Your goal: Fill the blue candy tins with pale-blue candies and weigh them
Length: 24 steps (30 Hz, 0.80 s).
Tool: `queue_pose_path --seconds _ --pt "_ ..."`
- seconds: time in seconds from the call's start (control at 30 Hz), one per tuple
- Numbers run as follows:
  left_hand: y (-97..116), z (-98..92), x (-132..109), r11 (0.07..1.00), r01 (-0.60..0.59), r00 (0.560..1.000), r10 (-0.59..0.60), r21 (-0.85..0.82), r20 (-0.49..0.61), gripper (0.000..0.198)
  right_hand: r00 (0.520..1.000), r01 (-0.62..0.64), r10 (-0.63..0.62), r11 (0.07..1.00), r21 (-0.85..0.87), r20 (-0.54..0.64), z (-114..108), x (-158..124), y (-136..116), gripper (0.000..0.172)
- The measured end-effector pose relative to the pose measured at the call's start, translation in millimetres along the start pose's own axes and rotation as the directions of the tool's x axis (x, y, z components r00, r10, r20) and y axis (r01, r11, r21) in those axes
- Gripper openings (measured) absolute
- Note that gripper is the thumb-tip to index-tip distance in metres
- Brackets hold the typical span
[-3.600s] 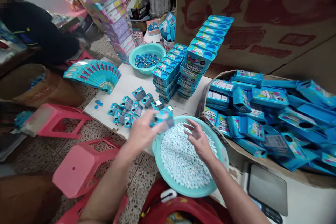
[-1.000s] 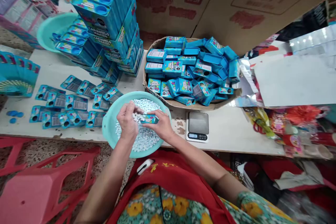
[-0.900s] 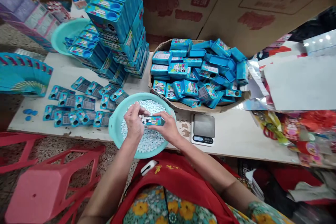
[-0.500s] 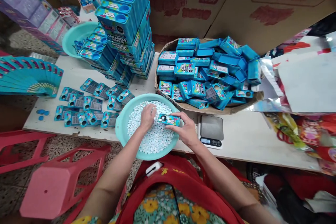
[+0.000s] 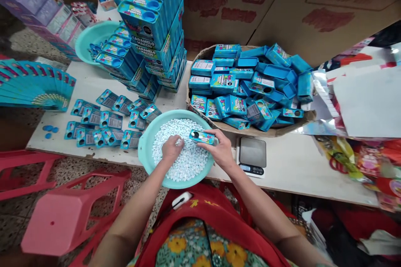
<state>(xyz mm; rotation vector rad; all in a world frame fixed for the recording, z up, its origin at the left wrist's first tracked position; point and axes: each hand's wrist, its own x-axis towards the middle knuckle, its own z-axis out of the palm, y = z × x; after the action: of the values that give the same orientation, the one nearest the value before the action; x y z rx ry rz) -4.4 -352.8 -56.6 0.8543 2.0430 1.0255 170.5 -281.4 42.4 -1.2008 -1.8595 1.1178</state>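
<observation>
A teal basin (image 5: 144, 150) full of small pale-blue candies (image 5: 191, 162) sits at the table's near edge. My left hand (image 5: 171, 149) is down in the candies, fingers curled around some of them. My right hand (image 5: 219, 150) holds a small blue candy box (image 5: 201, 136) flat over the basin, its round hole turned up. Several more small boxes (image 5: 106, 123) lie flat on the table left of the basin.
A cardboard tub (image 5: 250, 79) heaped with blue boxes stands behind the basin. Tall stacks of larger blue boxes (image 5: 150, 29) rise at the back left, beside a second teal bowl (image 5: 90, 37). A small scale (image 5: 252, 154) sits right of the basin. Pink stools (image 5: 62, 217) stand on the floor.
My left hand has dropped from the box's opening down into the candies. The right hand keeps the box, shifted slightly right. The view has swung from the left side to straight over the basin.
</observation>
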Motion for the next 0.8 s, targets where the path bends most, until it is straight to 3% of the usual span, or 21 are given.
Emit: queue_pose_path --seconds 0.13,0.23,0.27,0.33,0.5,0.8 --pt "21.9 -17.8 -6.7 0.933 0.112 0.991 -0.131 -0.343 -0.035 0.025 0.996 0.039 -0.035 0.998 -0.048 0.08 9.3 -5.4 6.2 0.036" --pt "53.0 -24.6 -19.3 0.685 0.134 0.983 -0.182 -0.716 0.01 0.028 0.986 0.092 -0.073 0.988 -0.122 0.15 23.0 -9.8 8.4 0.037" --pt "62.8 -25.5 -23.0 0.596 0.11 0.984 -0.179 -0.795 0.002 0.028 0.98 0.112 -0.084 0.982 -0.15 0.181 27.5 -11.0 7.4 0.037" --pt "78.2 -26.1 -27.8 0.505 0.038 0.983 -0.175 -0.862 -0.06 0.028 0.967 0.147 -0.099 0.97 -0.195 0.234 34.2 -12.8 2.3 0.035" --pt "96.1 -28.6 -27.6 0.501 -0.096 0.967 -0.16 -0.86 -0.201 0.025 0.964 0.175 -0.12 0.959 -0.223 0.237 33.4 -12.2 -17.7 0.037" --pt "107.4 -27.9 -25.3 0.513 -0.093 0.962 -0.173 -0.854 -0.209 0.025 0.959 0.178 -0.129 0.967 -0.181 0.253 27.4 -6.3 -20.6 0.038"
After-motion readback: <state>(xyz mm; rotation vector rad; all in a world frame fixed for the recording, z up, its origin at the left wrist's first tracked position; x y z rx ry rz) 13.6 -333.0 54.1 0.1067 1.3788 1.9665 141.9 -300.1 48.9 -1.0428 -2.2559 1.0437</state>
